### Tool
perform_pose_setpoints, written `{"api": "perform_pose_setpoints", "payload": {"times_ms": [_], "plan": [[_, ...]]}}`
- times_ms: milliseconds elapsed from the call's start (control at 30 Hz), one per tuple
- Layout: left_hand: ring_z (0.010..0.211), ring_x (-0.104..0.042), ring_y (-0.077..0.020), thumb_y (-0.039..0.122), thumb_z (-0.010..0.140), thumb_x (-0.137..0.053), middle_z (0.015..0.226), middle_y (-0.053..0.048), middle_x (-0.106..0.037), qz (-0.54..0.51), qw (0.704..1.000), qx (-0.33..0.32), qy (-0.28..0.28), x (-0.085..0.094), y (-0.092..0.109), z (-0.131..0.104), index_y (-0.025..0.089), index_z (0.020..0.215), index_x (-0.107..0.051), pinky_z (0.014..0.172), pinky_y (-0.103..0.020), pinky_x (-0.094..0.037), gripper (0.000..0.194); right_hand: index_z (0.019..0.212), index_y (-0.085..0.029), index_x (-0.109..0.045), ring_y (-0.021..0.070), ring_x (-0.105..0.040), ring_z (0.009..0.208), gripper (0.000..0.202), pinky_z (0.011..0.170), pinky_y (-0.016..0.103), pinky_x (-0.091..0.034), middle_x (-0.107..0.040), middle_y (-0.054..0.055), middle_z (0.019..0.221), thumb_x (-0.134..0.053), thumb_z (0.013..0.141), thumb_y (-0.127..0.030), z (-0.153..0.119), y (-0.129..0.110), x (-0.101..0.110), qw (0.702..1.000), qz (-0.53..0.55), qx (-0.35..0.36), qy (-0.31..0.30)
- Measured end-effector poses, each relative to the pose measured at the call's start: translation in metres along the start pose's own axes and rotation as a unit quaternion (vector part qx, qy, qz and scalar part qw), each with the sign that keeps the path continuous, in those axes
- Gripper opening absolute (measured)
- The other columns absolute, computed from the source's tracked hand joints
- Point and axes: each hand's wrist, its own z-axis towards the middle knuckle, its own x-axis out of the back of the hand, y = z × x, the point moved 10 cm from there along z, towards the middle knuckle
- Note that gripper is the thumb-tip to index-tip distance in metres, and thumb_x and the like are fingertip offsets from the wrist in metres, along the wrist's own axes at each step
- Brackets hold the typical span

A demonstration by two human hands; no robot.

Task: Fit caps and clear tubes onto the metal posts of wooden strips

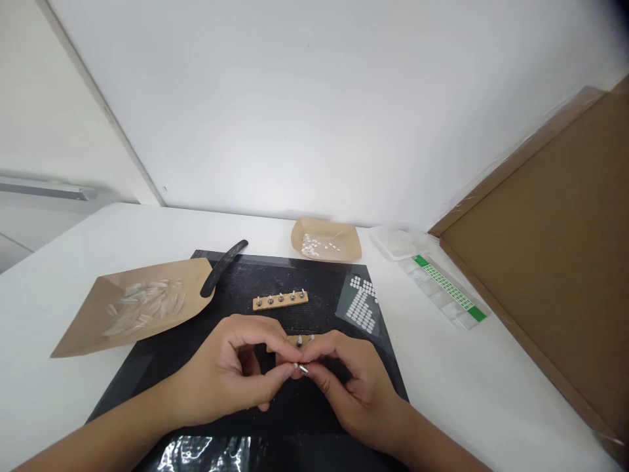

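Observation:
Over the black mat, my left hand (236, 370) and my right hand (358, 383) meet fingertip to fingertip. Between the thumb and forefinger of my right hand is a small shiny metal piece (303, 370). The left fingers are pinched right beside it, on something pale and too small to name. Just behind the fingers, a short tan bar (291, 340) with small pegs is partly hidden. Farther back lies a second tan bar (281, 301), bearing several metal pegs with white tips.
A brown paper tray (88, 314) of clear nail tips lies left, a black curved nail file (223, 269) against it. Another paper tray (348, 246) holds small white bits. Right are a sheet of white dots (362, 307), a green-labelled clear case (449, 292) and cardboard (550, 262).

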Motion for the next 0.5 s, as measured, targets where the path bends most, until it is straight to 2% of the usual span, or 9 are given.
{"api": "perform_pose_setpoints", "payload": {"times_ms": [200,267,367,433,500], "plan": [[0.057,-0.072,-0.0121,0.018,0.092,-0.075,0.091,-0.006,-0.073,0.008,1.0,-0.008,0.005,0.0,-0.001,-0.002,0.02,0.103,-0.083,0.045,-0.02,-0.065,0.014,0.113,-0.026,-0.069,0.0133,-0.077,0.09,0.013,0.082,0.024,-0.057,-0.08,0.0,0.101,-0.063,0.104,-0.018,-0.002,0.006,-0.004,0.997,0.048,-0.042,-0.031],[0.056,-0.07,-0.0114,0.018,0.093,-0.074,0.09,-0.005,-0.072,0.029,0.999,-0.019,0.017,0.003,0.001,-0.001,0.02,0.103,-0.082,0.044,-0.019,-0.063,0.013,0.111,-0.026,-0.07,0.0151,-0.075,0.089,0.011,0.081,0.027,-0.057,-0.079,0.001,0.101,-0.064,0.103,-0.021,-0.002,0.009,0.0,0.997,0.042,-0.053,-0.022],[0.056,-0.067,-0.0094,0.015,0.094,-0.071,0.088,-0.004,-0.071,0.094,0.992,-0.064,0.059,0.011,0.01,0.001,0.02,0.101,-0.08,0.042,-0.015,-0.058,0.013,0.101,-0.025,-0.074,0.0167,-0.068,0.079,0.007,0.069,0.028,-0.053,-0.074,0.003,0.095,-0.069,0.1,-0.029,-0.002,0.02,0.026,0.994,-0.013,-0.084,0.072],[0.062,-0.068,-0.0101,0.011,0.093,-0.068,0.086,-0.004,-0.071,0.153,0.978,-0.109,0.091,0.017,0.02,0.002,0.02,0.099,-0.079,0.043,-0.013,-0.053,0.016,0.095,-0.024,-0.074,0.0168,-0.062,0.073,0.013,0.063,0.028,-0.049,-0.07,0.004,0.09,-0.071,0.097,-0.036,-0.006,0.035,0.048,0.978,-0.04,-0.135,0.154],[0.068,-0.068,-0.0111,0.007,0.092,-0.067,0.085,-0.004,-0.071,0.202,0.961,-0.145,0.121,0.022,0.028,0.001,0.021,0.098,-0.077,0.045,-0.012,-0.051,0.018,0.093,-0.023,-0.074,0.0185,-0.063,0.076,0.02,0.065,0.029,-0.05,-0.069,0.004,0.089,-0.073,0.095,-0.043,-0.011,0.053,0.062,0.962,-0.032,-0.19,0.194]]}}
